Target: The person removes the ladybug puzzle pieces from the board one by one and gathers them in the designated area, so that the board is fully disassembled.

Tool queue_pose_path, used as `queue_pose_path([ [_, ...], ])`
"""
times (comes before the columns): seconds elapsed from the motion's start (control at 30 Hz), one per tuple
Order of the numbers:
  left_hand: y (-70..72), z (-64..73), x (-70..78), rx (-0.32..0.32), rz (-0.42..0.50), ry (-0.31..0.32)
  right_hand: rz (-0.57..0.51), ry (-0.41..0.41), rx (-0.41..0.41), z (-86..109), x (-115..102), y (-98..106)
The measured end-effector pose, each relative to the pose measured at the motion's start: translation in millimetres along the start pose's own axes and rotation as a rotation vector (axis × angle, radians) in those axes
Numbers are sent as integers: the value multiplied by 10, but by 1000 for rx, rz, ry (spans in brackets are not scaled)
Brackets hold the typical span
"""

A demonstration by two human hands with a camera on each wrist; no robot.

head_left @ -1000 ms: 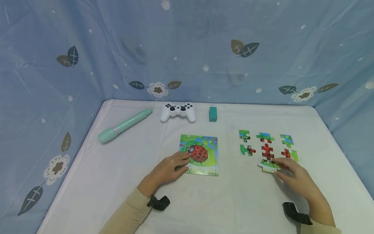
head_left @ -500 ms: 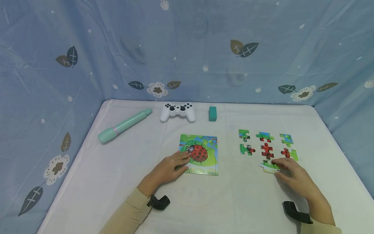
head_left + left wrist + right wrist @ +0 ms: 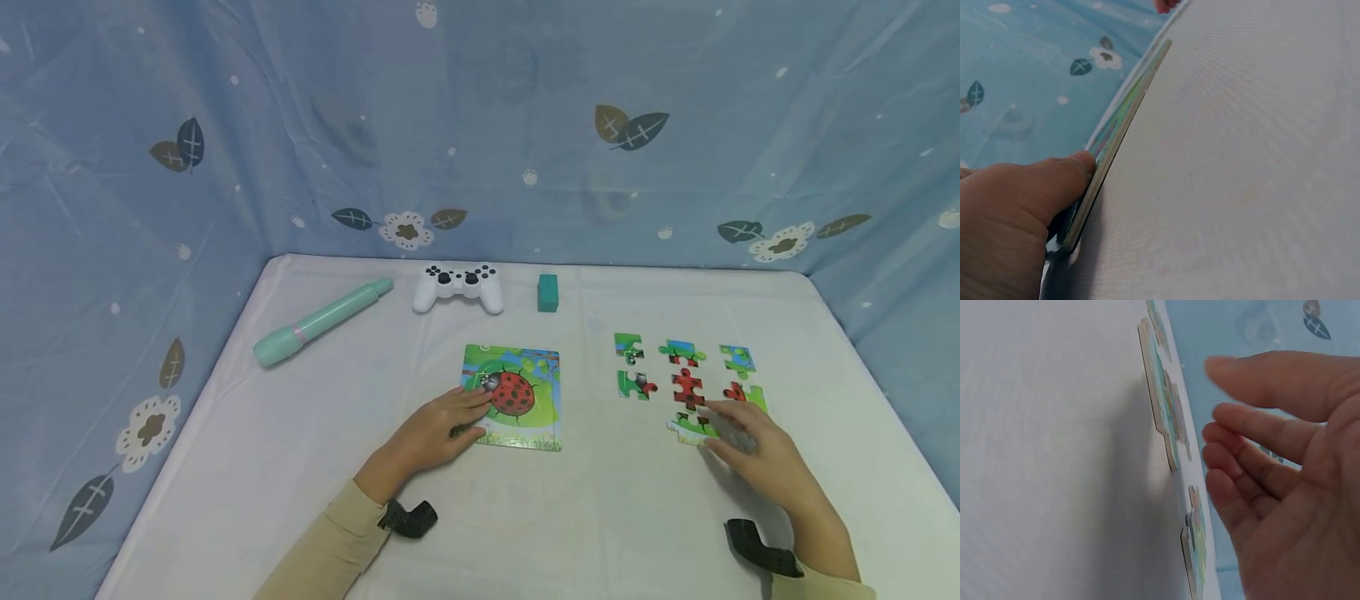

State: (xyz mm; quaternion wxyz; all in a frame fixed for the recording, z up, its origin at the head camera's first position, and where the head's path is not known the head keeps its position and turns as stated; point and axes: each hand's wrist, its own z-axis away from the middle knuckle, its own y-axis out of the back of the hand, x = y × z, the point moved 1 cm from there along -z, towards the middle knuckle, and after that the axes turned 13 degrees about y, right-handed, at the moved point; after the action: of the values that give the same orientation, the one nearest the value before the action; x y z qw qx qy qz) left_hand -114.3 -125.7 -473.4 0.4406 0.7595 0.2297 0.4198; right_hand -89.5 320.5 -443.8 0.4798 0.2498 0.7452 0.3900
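Note:
A square ladybug puzzle board [image 3: 532, 425] lies left of the table's middle. My left hand [image 3: 431, 429] rests on its near left side, fingertips on the picture; in the left wrist view the thumb [image 3: 1063, 181] touches its edge. Farther right, several jigsaw pieces are laid out in spaced rows. My right hand [image 3: 753, 450] hovers beside the green bottom middle piece [image 3: 692, 429], thumb and fingers apart. From the right wrist, a gap shows between those fingers and the puzzle pieces [image 3: 1155, 381], and nothing is held. The hand partly covers a red and green piece [image 3: 755, 397].
Toward the back of the white table [image 3: 375, 533] lie a mint-green flashlight-shaped tube [image 3: 322, 321], a white game controller [image 3: 458, 287] and a teal block [image 3: 548, 293]. Above the jigsaw's middle row are three top pieces, one a blue-green corner [image 3: 738, 358]. A blue patterned curtain surrounds the table.
My right fingers have let go of the bottom middle piece after it shifted slightly right, and have lifted off it. The left hand has stayed on the board.

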Motion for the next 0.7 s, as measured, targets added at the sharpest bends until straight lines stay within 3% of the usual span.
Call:
queue_pose_path([
  [0.17, -9, -8, -3, -31, 45, 37, -89, 1, 20, -27, -87, -23],
  [0.4, -9, 0, -6, -78, 110, 95, -158, 132, 21, -214, -279, -134],
  [0.57, 31, 27, -32, -54, 143, 135, -155, 177, -30, -385, -449, -276],
  [0.7, 74, 47, -89, -43, 113, 157, -184, 228, -76, -517, -621, -416],
])
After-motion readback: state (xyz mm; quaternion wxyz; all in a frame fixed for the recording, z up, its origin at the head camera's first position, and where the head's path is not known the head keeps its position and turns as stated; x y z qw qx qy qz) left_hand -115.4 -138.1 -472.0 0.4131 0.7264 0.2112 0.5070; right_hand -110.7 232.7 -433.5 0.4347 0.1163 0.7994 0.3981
